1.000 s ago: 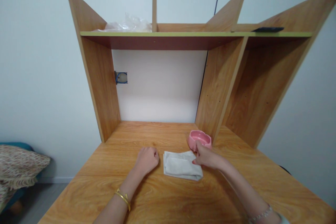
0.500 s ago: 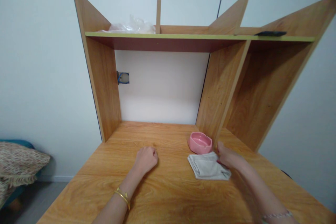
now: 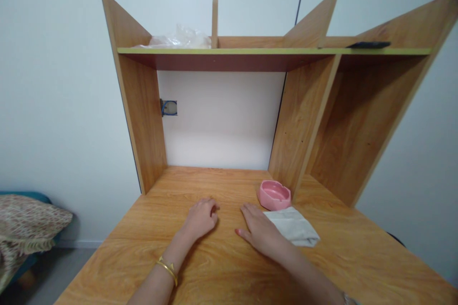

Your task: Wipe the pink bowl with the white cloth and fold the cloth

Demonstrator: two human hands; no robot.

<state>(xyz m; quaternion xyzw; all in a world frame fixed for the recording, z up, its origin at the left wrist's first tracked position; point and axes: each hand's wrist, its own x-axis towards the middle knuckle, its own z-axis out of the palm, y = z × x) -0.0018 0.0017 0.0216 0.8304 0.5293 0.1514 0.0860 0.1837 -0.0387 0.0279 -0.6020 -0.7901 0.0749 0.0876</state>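
Observation:
My left hand rests on the wooden desk with its fingers loosely curled and a little apart, holding nothing. To its right, my right hand lies palm down, fingers stretched out and thumb spread, with nothing in it. Beside my right hand is a folded light grey cloth, whose left part is covered by that hand and wrist. A pink ashtray with notches in its rim stands just behind the cloth, near the upright divider.
A wooden shelf unit rises from the back of the desk. On its top lie a clear plastic bag and a dark flat object. An open socket box shows in the wall. A patterned cushion is at far left.
My right hand has moved left from the cloth's right side to its left side and opened flat. The fingers of my left hand have loosened from a fist. The cloth's outline looks changed.

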